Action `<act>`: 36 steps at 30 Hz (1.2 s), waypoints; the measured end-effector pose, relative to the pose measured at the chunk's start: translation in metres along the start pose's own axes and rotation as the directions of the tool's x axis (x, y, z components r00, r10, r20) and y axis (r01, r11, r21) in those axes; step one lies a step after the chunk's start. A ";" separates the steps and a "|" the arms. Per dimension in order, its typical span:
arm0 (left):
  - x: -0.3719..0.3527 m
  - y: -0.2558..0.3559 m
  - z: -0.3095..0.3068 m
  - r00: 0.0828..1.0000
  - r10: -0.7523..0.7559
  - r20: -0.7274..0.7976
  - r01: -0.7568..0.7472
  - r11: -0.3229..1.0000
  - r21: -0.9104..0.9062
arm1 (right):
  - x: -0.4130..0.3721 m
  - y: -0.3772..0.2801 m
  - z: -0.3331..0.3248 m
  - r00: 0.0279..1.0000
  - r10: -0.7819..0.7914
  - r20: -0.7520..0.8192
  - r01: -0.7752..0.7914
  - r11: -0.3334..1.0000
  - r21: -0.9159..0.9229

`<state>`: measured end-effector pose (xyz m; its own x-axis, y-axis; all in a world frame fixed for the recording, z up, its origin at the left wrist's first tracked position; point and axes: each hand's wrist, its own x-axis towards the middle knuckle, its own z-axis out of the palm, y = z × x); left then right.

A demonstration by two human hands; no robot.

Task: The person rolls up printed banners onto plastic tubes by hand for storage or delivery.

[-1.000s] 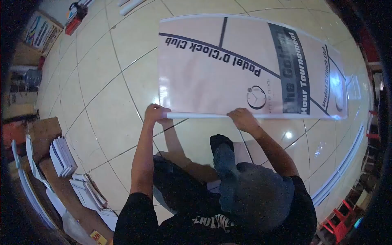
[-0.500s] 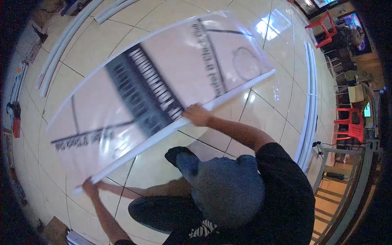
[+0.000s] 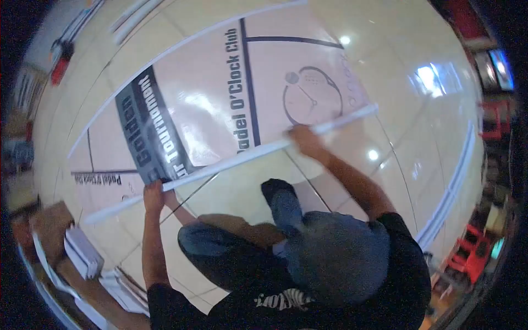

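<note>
Shifted along the banner [image 3: 203, 99] since the earlier frame: the left hand [image 3: 154, 197], from near one end to beside the dark band [image 3: 148, 124]; the right hand [image 3: 308, 142], from near that band to beside the large clock drawing [image 3: 313, 102]. Largest is the tiled floor [image 3: 407, 132], on which the banner lies slantwise before the seated person. Next, its near side forms a narrow white roll [image 3: 236, 164]; a dark-clad foot [image 3: 279, 190] points toward it. Smallest, the left fingers are closed on the roll; the right fingers, blurred by motion, also appear closed on it, though their exact placement cannot be told. Probable faults: uneven pressure from the two hands could skew the roll; slack in the thin sheet could crease; a loosened grip could let the roll spring open.
</note>
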<state>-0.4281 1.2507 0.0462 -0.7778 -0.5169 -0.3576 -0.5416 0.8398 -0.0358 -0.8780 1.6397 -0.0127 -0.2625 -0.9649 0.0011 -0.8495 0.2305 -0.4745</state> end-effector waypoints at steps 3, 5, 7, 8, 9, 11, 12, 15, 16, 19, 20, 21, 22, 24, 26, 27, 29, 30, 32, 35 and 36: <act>0.010 -0.014 -0.002 0.996 -0.071 0.046 0.080 0.965 -0.248 | -0.045 0.098 -0.066 0.997 0.057 0.056 -0.043 0.971 -0.234; 0.022 -0.018 0.022 1.000 0.021 -0.018 -0.025 0.967 -0.255 | -0.016 0.148 -0.102 0.924 0.018 0.383 -0.013 1.000 -0.017; 0.041 0.023 -0.015 0.956 -0.202 -0.214 0.140 0.951 -0.274 | 0.027 0.206 -0.137 0.831 0.159 0.533 -0.259 0.959 0.118; 0.040 0.010 -0.014 0.918 -0.243 -0.313 0.112 0.916 -0.384 | 0.050 0.178 -0.125 0.860 0.283 0.425 -0.238 0.958 -0.158; 0.036 0.017 -0.010 0.868 -0.293 -0.400 0.070 0.872 -0.485 | 0.073 0.150 -0.114 0.865 0.400 0.304 -0.255 0.871 -0.420; 0.024 0.032 -0.004 0.942 -0.141 -0.304 0.006 0.914 -0.406 | 0.069 0.140 -0.079 0.954 -0.284 0.092 0.283 0.959 0.028; 0.019 0.038 -0.007 0.941 -0.150 -0.305 0.019 0.919 -0.394 | 0.065 0.086 -0.080 0.945 -0.262 0.197 0.278 0.959 -0.053; 0.000 0.034 -0.003 0.979 -0.099 -0.179 0.088 0.994 -0.065 | 0.076 0.026 -0.061 0.939 -0.199 0.280 0.262 0.942 -0.209; -0.005 0.027 0.014 0.968 -0.130 -0.213 0.121 0.991 -0.058 | 0.062 0.062 -0.041 0.956 -0.179 0.231 0.225 0.955 -0.194; 0.003 0.011 0.025 0.947 -0.203 -0.249 0.153 0.966 -0.207 | 0.047 0.095 -0.043 0.957 0.021 0.288 0.067 0.953 -0.294; -0.002 0.006 0.031 0.942 -0.198 -0.269 0.157 0.973 -0.166 | 0.031 0.123 -0.049 0.978 -0.016 0.207 0.077 0.955 -0.287; -0.010 0.009 0.036 0.938 -0.198 -0.283 0.167 0.977 -0.130 | 0.012 0.144 -0.062 0.989 -0.057 0.133 0.092 0.956 -0.279; -0.014 0.015 0.032 0.945 -0.202 -0.257 0.163 0.973 -0.165 | 0.009 0.144 -0.090 0.964 -0.031 0.265 0.137 0.910 -0.391; -0.022 0.007 0.043 0.974 -0.153 -0.167 0.124 0.977 -0.171 | 0.028 0.167 -0.120 0.799 0.082 0.595 0.105 0.956 -0.273; -0.017 -0.015 0.034 0.993 -0.114 0.001 0.105 0.906 -0.409 | 0.073 0.179 -0.141 0.448 0.256 0.857 -0.090 0.966 -0.242; -0.012 -0.045 0.045 0.998 -0.068 -0.012 0.054 0.872 -0.487 | 0.100 0.206 -0.133 0.490 0.216 0.845 -0.041 0.973 -0.225; 0.015 -0.067 0.014 0.951 -0.074 -0.300 -0.005 0.967 -0.254 | 0.145 0.164 -0.126 0.788 -0.013 0.615 0.178 0.962 -0.207; 0.024 -0.040 -0.018 0.976 -0.111 -0.187 0.055 0.958 -0.281 | 0.155 0.142 -0.117 0.870 -0.120 0.478 0.205 0.970 -0.130; 0.037 -0.008 -0.032 0.982 -0.085 -0.171 0.044 0.971 -0.235 | 0.156 0.068 -0.104 0.840 -0.335 0.428 0.348 0.936 0.050; 0.043 0.011 -0.023 0.987 -0.045 -0.156 0.010 0.977 -0.213 | 0.140 0.051 -0.068 0.932 -0.271 0.241 0.306 0.944 -0.120; 0.041 0.015 -0.015 0.981 -0.103 -0.166 0.067 0.976 -0.209 | 0.130 0.062 -0.062 0.931 -0.269 0.247 0.305 0.945 -0.119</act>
<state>-0.4727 1.2398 0.0449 -0.7600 -0.6210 -0.1918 -0.6472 0.7500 0.1363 -0.9931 1.5363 0.0122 0.0975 -0.9913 -0.0885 -0.9372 -0.0616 -0.3432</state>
